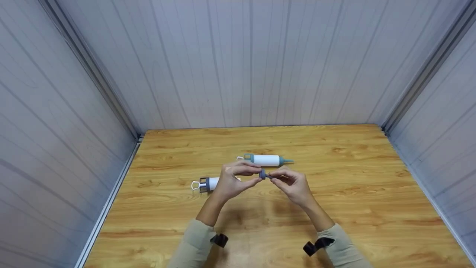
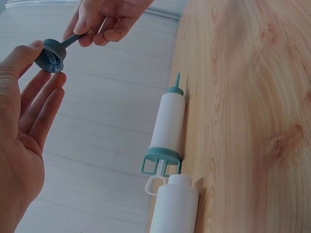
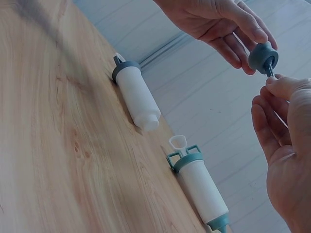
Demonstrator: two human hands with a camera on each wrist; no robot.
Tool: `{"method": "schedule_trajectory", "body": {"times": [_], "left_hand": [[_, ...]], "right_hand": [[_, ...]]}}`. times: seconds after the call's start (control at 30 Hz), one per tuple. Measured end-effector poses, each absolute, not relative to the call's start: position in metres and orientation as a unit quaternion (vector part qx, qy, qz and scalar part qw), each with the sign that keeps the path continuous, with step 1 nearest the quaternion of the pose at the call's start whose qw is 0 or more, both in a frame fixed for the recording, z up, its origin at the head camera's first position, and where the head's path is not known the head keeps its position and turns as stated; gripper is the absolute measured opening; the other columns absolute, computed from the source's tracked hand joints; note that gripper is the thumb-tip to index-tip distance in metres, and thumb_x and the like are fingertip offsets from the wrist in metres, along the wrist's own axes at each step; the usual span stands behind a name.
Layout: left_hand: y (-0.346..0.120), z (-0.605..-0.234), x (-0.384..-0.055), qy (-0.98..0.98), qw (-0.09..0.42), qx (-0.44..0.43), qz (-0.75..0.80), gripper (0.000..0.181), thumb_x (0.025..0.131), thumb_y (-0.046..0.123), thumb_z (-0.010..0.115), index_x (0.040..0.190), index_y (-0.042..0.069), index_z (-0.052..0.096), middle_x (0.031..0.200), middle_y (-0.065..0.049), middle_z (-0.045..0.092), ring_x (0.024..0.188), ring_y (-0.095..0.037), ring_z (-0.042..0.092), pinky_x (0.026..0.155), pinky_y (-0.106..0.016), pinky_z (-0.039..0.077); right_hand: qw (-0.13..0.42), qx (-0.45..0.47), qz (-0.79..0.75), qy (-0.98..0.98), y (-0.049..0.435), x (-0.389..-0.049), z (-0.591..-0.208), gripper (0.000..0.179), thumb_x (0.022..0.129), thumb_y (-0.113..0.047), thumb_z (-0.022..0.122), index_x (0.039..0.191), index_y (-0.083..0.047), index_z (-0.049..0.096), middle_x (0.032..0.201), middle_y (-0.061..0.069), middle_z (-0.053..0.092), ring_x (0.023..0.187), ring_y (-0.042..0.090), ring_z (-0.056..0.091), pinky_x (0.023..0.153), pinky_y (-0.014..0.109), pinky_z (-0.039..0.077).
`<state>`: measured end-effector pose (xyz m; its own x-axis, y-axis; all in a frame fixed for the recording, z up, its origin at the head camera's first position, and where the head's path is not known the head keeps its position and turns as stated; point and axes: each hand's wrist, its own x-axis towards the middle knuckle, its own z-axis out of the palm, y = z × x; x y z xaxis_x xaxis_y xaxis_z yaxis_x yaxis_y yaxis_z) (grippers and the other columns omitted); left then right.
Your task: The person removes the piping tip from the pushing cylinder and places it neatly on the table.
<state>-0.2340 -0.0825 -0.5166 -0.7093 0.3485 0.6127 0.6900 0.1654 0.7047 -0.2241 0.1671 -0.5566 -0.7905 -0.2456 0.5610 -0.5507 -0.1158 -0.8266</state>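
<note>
Between both hands, above the table, is a dark blue-grey nozzle cap [image 1: 262,174], a round threaded cap with a thin spout. My left hand [image 1: 231,183] pinches the wide cap part between thumb and fingertips. The spout is pinched by my right hand [image 1: 295,186], as the right wrist view also shows. In the left wrist view the hollow underside of the cap [image 2: 50,59] faces my left palm. A white syringe with dark grey fittings [image 3: 138,94] lies on the table with its bare neck showing; in the head view my left hand partly covers it.
A second white syringe [image 1: 266,160] with teal fittings and a teal nozzle lies farther back on the wood-grain table [image 1: 353,208]. Pale panel walls [image 1: 245,67] stand behind and at both sides. Black straps [image 1: 319,245] sit at the wrists.
</note>
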Motion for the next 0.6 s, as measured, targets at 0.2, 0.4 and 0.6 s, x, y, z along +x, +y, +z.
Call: {"method": "schedule_trajectory", "body": {"times": [0.2,0.4,0.6], "left_hand": [[-0.0814,-0.5175,-0.234,-0.742,0.165,-0.354,-0.545,0.02,0.091,0.005,0.093,0.111,0.005,0.089,0.115,-0.015,0.086,0.103,-0.031,0.085,0.088,-0.034,0.072],[-0.0794,-0.5192,-0.2355,-0.73,0.17,-0.365,-0.552,0.019,0.091,0.003,0.093,0.109,0.005,0.089,0.113,-0.016,0.086,0.1,-0.032,0.085,0.087,-0.036,0.072],[-0.079,-0.5202,-0.2358,-0.723,0.166,-0.364,-0.562,0.02,0.09,0.002,0.093,0.109,0.004,0.088,0.111,-0.016,0.086,0.099,-0.032,0.085,0.086,-0.039,0.073]], "right_hand": [[0.116,0.306,0.679,-0.657,0.1673,-0.2241,-0.5537,0.017,0.097,0.021,0.07,0.112,0.019,0.077,0.11,-0.012,0.079,0.103,0.0,0.077,0.09,0.015,0.065],[0.115,0.315,0.679,-0.654,0.1652,-0.2241,-0.5497,0.016,0.097,0.021,0.07,0.112,0.018,0.076,0.11,-0.012,0.079,0.104,0.002,0.077,0.091,0.017,0.065],[0.12,0.322,0.676,-0.652,0.1623,-0.2245,-0.5475,0.016,0.096,0.022,0.071,0.11,0.018,0.077,0.11,-0.012,0.079,0.103,0.002,0.077,0.09,0.018,0.066]]}}
